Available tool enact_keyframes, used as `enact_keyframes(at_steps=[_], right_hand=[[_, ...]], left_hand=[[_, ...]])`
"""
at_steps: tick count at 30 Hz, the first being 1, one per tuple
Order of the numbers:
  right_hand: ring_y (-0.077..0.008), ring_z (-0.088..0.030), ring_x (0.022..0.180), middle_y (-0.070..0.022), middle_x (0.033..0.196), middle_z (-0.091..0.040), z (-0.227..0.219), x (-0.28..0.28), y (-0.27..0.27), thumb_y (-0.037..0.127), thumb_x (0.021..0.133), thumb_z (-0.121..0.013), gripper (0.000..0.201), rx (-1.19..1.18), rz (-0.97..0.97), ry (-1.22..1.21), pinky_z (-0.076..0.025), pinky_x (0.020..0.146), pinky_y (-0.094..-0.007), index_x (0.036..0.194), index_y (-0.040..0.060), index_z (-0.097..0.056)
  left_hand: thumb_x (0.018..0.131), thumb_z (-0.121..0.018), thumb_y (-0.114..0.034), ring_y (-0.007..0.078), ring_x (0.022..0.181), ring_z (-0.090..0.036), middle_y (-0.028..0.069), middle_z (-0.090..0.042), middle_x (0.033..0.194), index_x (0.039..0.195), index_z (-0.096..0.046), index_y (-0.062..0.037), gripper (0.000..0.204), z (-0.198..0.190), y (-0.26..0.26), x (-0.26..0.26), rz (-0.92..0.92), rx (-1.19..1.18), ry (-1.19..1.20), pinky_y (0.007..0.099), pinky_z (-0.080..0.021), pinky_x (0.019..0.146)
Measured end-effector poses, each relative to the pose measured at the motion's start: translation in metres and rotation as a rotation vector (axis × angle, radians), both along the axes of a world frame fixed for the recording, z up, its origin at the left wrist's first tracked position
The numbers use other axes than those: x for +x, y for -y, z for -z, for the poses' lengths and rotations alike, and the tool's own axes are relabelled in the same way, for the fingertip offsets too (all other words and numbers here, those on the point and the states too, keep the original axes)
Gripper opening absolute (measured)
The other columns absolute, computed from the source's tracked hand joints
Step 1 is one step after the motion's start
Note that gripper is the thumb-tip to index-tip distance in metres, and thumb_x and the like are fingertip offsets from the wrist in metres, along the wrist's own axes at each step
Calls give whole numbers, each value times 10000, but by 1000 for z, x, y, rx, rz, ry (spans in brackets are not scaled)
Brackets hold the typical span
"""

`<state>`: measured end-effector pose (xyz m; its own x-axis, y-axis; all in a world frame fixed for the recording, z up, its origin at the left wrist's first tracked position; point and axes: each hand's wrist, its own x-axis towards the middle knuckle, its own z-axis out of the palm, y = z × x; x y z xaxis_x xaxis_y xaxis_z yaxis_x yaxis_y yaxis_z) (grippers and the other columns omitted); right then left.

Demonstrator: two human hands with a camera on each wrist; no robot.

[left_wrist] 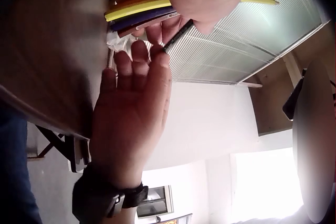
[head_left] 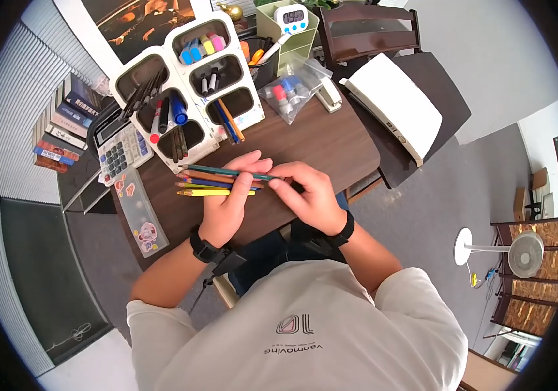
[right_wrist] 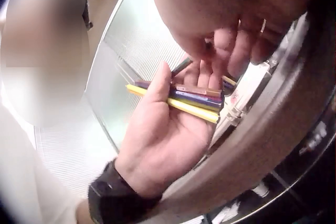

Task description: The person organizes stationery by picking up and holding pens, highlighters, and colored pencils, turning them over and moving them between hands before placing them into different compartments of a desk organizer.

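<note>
In the head view my left hand (head_left: 222, 212) holds a small bundle of coloured pencils over the table's near side, thumb laid across them. Among them are a yellow pencil (head_left: 204, 193), a brown pencil (head_left: 202, 176) and a blue one beside it. A dark green pencil (head_left: 259, 176) lies along the top of the bundle, and my right hand (head_left: 315, 199) pinches its right end between thumb and forefinger. The right wrist view shows the yellow pencil (right_wrist: 194, 110) across the left palm. In the left wrist view the right hand's other fingers (left_wrist: 124, 69) are loosely bent.
A white desk organizer (head_left: 173, 78) with markers, pens and pencils stands on the dark wooden table (head_left: 337, 140). Left of it are a calculator (head_left: 122, 153) and a stickered clear case (head_left: 136, 212). A plastic bag (head_left: 301, 75), a white stapler (head_left: 329, 96) and a timer (head_left: 292, 18) are farther back.
</note>
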<state>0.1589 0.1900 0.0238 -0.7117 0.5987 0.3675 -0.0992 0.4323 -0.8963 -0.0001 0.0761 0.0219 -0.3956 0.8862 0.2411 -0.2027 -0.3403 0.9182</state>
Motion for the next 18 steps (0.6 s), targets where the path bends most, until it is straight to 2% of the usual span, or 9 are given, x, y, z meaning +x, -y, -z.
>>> enact_keyframes(at_steps=[2,3,4,5,8,10,14,15,18], right_hand=[[-118,-712,933,-70,1036,-756,15,4,-2,24,1027,-674,149,-291,7,-273,-569,831,-276,1175,13,-683],[-122,-717,968,-79,1053,-758,9,10,-6,8,1048,-631,186,-403,12,-333,-584,868,-287,1233,-3,-649],[-131,-725,964,-89,1049,-758,7,13,-10,9,1051,-623,197,-457,63,-376,-586,875,-283,1247,3,-643],[-131,-726,961,-92,1054,-759,7,14,-16,9,1052,-620,197,-430,91,-437,-586,873,-281,1248,5,-643],[-128,-726,963,-96,1072,-758,-3,9,-27,10,1052,-620,195,-374,158,-536,-585,870,-275,1246,8,-644],[-126,-724,968,-96,1085,-757,-10,1,-27,9,1050,-622,194,-348,191,-563,-583,869,-271,1243,9,-645],[-157,-731,1039,-103,1128,-759,-10,-29,-19,-1,986,-676,284,-97,185,-228,-581,916,-302,1269,2,-653],[-178,-708,1140,-111,1214,-729,-12,-32,-17,-33,980,-655,343,-53,132,-138,-571,976,-330,1320,-9,-618],[-197,-706,1167,-132,1218,-722,-12,-47,-12,-27,991,-600,353,-63,70,-41,-574,978,-333,1343,3,-609]], left_hand=[[1122,-518,-143,184,1102,-690,170,-722,1211,1360,-590,45,312,-5,0,4,-37,-90,51,329,-541,1002],[1122,-518,-143,184,1102,-690,170,-722,1211,1360,-590,45,312,-2,1,3,-32,-84,57,329,-541,1002],[1124,-516,-165,165,1012,-680,132,-713,1105,1308,-608,33,285,3,4,-1,-62,-135,-54,343,-549,971],[1127,-514,-187,146,921,-670,94,-704,1000,1256,-626,21,269,6,5,-3,-91,-186,-170,357,-557,940],[1122,-522,-177,107,806,-598,27,-619,858,1184,-635,8,225,7,0,-3,-96,-165,-99,325,-542,860],[1110,-553,-179,94,780,-570,22,-609,861,1168,-636,0,205,5,-1,-1,-117,-200,-100,295,-524,811],[1079,-612,-137,76,800,-579,12,-629,910,1155,-658,-13,153,2,-2,1,-160,-234,-133,258,-507,768],[1062,-634,-106,65,800,-575,3,-634,925,1133,-679,-20,120,4,-3,2,-177,-231,-135,245,-498,738],[1064,-619,-101,70,823,-589,5,-644,942,1134,-675,-20,121,11,-3,-3,-180,-198,-239,244,-500,745]])
